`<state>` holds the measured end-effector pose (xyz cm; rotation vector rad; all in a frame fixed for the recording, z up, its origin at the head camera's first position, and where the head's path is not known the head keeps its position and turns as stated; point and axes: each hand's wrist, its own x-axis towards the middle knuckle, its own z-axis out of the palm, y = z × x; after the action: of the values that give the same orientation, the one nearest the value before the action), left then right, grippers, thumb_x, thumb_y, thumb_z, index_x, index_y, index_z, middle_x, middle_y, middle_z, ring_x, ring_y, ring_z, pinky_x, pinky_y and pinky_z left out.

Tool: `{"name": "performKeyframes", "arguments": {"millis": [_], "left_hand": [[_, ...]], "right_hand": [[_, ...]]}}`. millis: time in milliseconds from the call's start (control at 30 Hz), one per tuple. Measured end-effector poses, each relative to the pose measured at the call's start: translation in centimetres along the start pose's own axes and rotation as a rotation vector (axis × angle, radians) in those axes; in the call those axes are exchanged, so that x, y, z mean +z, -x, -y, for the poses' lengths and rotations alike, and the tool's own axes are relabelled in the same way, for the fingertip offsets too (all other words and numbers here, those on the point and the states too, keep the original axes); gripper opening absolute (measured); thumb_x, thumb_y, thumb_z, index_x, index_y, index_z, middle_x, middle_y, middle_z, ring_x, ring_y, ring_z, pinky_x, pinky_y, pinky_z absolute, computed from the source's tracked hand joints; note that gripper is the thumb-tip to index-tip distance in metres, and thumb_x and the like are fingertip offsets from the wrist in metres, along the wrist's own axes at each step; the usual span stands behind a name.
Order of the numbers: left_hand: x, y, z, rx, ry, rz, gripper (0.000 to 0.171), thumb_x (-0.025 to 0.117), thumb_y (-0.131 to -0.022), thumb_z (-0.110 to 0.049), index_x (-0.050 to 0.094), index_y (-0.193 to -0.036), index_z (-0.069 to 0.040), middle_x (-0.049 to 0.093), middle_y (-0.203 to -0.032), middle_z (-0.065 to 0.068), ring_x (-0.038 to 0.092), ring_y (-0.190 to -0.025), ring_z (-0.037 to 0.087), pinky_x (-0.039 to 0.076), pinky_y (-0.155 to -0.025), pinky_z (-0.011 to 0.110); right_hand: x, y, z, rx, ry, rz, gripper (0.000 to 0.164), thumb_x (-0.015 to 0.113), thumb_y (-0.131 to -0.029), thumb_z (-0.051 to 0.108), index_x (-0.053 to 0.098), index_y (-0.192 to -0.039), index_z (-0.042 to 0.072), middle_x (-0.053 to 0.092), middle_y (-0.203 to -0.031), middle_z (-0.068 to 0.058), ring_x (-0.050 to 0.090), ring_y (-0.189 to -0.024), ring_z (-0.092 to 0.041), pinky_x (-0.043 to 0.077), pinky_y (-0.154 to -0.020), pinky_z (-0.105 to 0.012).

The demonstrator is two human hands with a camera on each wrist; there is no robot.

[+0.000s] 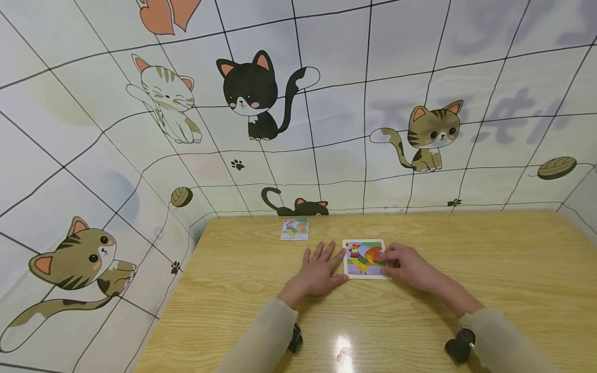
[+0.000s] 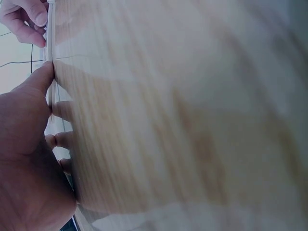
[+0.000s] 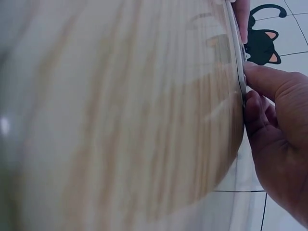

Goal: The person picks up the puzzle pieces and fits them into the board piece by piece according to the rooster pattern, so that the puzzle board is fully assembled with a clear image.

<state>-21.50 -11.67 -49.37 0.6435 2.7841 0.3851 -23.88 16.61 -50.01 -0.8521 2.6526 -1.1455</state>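
Note:
A rooster picture board (image 1: 365,259) with a pale border lies flat on the table, its bright picture facing up. Beside its left edge my left hand (image 1: 317,272) rests on the wood, fingers straight and spread; the forefinger and thumb tips reach the border. My right hand (image 1: 410,264) bends over the board's right side, with the thumb and fingertips touching it around the rooster's tail. In the right wrist view the right thumb (image 3: 264,79) meets the board's edge-on top, with curled fingers (image 3: 255,115) beside it. Anything between those fingertips is hidden.
A smaller, paler rooster card (image 1: 295,229) lies toward the back of the wooden table (image 1: 233,290). A cloth printed with cats (image 1: 252,93) stands behind the table and along its left side. Dark wrist cameras (image 1: 460,345) hang below both sleeves.

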Motion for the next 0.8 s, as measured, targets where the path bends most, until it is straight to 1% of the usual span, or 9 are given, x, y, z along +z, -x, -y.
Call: {"name": "performKeyframes", "arguments": {"millis": [200, 300, 400, 467, 533, 600, 700, 800], "left_hand": [[0.07, -0.09, 0.16, 0.007, 0.013, 0.003, 0.07, 0.047, -0.106, -0.053, 0.025, -0.165, -0.023, 0.01, -0.172, 0.008, 0.001, -0.157, 0.033, 0.003, -0.12, 0.063], [-0.01, -0.03, 0.14, 0.005, 0.014, -0.001, 0.07, 0.048, -0.106, -0.053, 0.026, -0.165, -0.023, 0.011, -0.172, 0.008, 0.003, -0.157, 0.033, 0.005, -0.12, 0.063], [0.21, -0.16, 0.24, 0.011, 0.015, 0.003, 0.07, 0.046, -0.106, -0.053, 0.024, -0.165, -0.023, 0.009, -0.172, 0.007, 0.0, -0.157, 0.033, 0.002, -0.12, 0.063], [0.22, -0.26, 0.15, 0.016, 0.016, 0.001, 0.07, 0.047, -0.106, -0.052, 0.025, -0.165, -0.023, 0.01, -0.172, 0.008, 0.001, -0.157, 0.033, 0.003, -0.12, 0.063], [0.37, -0.41, 0.2, 0.023, 0.025, 0.002, 0.07, 0.046, -0.106, -0.052, 0.023, -0.165, -0.023, 0.008, -0.172, 0.008, -0.001, -0.157, 0.033, 0.001, -0.12, 0.063], [0.34, -0.42, 0.15, 0.023, 0.033, 0.002, 0.071, 0.047, -0.106, -0.052, 0.024, -0.165, -0.022, 0.008, -0.172, 0.008, -0.001, -0.157, 0.034, 0.001, -0.12, 0.063], [0.2, -0.29, 0.09, 0.015, 0.037, 0.007, 0.071, 0.048, -0.105, -0.053, 0.024, -0.165, -0.022, 0.008, -0.172, 0.008, -0.001, -0.157, 0.034, 0.001, -0.12, 0.063], [0.0, -0.14, 0.04, 0.004, 0.037, 0.002, 0.072, 0.05, -0.105, -0.053, 0.026, -0.165, -0.023, 0.01, -0.172, 0.008, 0.002, -0.157, 0.033, 0.003, -0.12, 0.062]], "right_hand": [[-0.15, -0.06, 0.29, -0.035, 0.004, 0.001, 0.021, 0.079, -0.09, 0.007, 0.079, -0.109, -0.001, 0.06, -0.099, -0.002, 0.051, -0.084, -0.015, 0.046, -0.067, -0.026], [-0.12, -0.09, 0.24, -0.052, 0.005, 0.001, 0.021, 0.08, -0.089, 0.007, 0.079, -0.108, -0.002, 0.06, -0.099, -0.001, 0.051, -0.084, -0.013, 0.046, -0.067, -0.026], [-0.15, 0.0, 0.07, -0.075, 0.028, 0.0, 0.02, 0.079, -0.089, 0.005, 0.079, -0.107, -0.003, 0.059, -0.098, -0.001, 0.051, -0.083, -0.012, 0.047, -0.067, -0.025], [-0.23, 0.12, -0.01, -0.086, 0.046, -0.002, 0.019, 0.079, -0.089, 0.005, 0.079, -0.107, -0.003, 0.058, -0.098, -0.001, 0.05, -0.082, -0.01, 0.047, -0.067, -0.025], [-0.27, 0.25, -0.01, -0.088, 0.067, -0.004, 0.02, 0.079, -0.089, 0.005, 0.079, -0.107, -0.003, 0.058, -0.099, -0.001, 0.049, -0.082, -0.01, 0.047, -0.067, -0.025], [-0.19, 0.36, 0.01, -0.084, 0.078, -0.008, 0.02, 0.078, -0.09, 0.006, 0.079, -0.108, -0.003, 0.058, -0.099, -0.001, 0.049, -0.081, -0.01, 0.047, -0.067, -0.025], [0.03, 0.53, 0.0, -0.073, 0.08, -0.011, 0.021, 0.078, -0.091, 0.007, 0.078, -0.11, -0.002, 0.057, -0.101, -0.001, 0.049, -0.081, -0.009, 0.046, -0.067, -0.026], [0.26, 0.64, -0.04, -0.049, 0.065, -0.012, 0.021, 0.077, -0.091, 0.006, 0.077, -0.112, -0.001, 0.056, -0.099, 0.0, 0.049, -0.08, -0.01, 0.046, -0.067, -0.025]]}}
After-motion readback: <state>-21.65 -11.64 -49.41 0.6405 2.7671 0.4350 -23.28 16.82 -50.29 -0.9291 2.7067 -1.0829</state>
